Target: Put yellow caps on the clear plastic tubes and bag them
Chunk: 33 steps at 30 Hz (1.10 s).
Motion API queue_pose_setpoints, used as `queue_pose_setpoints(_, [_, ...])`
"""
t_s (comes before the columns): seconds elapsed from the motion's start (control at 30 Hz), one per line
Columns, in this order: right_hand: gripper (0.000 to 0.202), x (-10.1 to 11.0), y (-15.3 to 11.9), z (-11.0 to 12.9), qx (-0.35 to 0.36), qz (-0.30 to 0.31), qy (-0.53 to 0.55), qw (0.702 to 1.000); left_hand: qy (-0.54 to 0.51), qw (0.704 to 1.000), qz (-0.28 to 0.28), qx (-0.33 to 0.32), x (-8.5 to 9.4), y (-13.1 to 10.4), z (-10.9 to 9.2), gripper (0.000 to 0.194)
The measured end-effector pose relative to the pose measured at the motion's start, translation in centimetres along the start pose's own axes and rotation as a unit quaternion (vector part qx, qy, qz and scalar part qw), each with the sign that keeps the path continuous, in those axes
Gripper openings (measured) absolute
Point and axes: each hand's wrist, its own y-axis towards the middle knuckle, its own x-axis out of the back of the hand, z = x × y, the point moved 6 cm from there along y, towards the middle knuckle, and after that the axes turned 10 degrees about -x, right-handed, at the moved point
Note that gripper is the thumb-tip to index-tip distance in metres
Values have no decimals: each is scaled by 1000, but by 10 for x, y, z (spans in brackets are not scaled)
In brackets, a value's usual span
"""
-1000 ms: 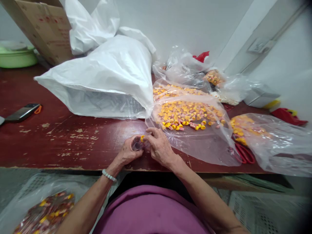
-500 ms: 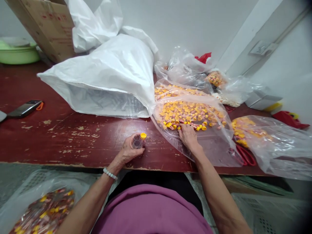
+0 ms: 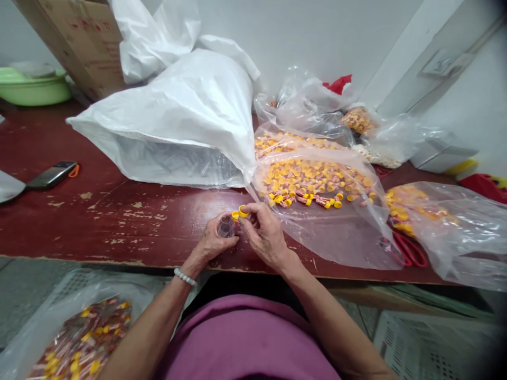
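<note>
My left hand (image 3: 214, 240) is closed around several small clear plastic tubes (image 3: 225, 227) held in a bunch, their open mouths facing up. A yellow cap (image 3: 235, 216) shows on one tube at the bunch's right side. Between the fingertips of my right hand (image 3: 263, 235) is another yellow cap (image 3: 243, 211), right beside the first one. The lower part of what the right fingers hold is hidden. To the right, yellow-capped pieces with red-and-white patterned bodies (image 3: 307, 179) spill from a clear plastic bag (image 3: 340, 237).
A white sack (image 3: 178, 105) holding clear tubes lies open on the dark red table (image 3: 99, 221). At left is a black device (image 3: 52, 175). Below stands a lined crate of finished-looking capped tubes (image 3: 85, 338). Another clear bag (image 3: 467, 237) lies at right.
My right hand has moved left from the pile of yellow-capped pieces to my left hand, bringing a yellow cap with it. The left hand still holds the tubes. The view has shifted slightly.
</note>
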Motion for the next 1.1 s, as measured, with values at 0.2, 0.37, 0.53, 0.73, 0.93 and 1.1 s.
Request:
queue_pose_setpoints(0.2, [15, -9, -6, -7, 37, 36, -96, 994, 19, 1000, -6, -22, 1, 1, -4, 31])
queue_pose_setpoints(0.37, [25, -13, -13, 6, 51, 68, -149, 985, 13, 999, -24, -30, 6, 1, -4, 36])
queue_pose_setpoints(0.53, [22, 34, 9, -21, 11, -27, -149, 988, -6, 1000, -15, 1, 5, -2, 6, 38])
queue_pose_setpoints(0.73, [16, 140, 22, -146, -236, -151, -378, 883, -8, 1000, 6, 15, 1, -2, 20, 47])
queue_pose_setpoints(0.93, [15, 157, 6, -179, -249, -129, -354, 893, -8, 1000, -1, 13, -1, -1, 19, 48])
queue_pose_setpoints(1.1, [18, 117, 7, -112, -174, -111, -220, 953, 4, 1000, 14, 2, -7, 0, 5, 36])
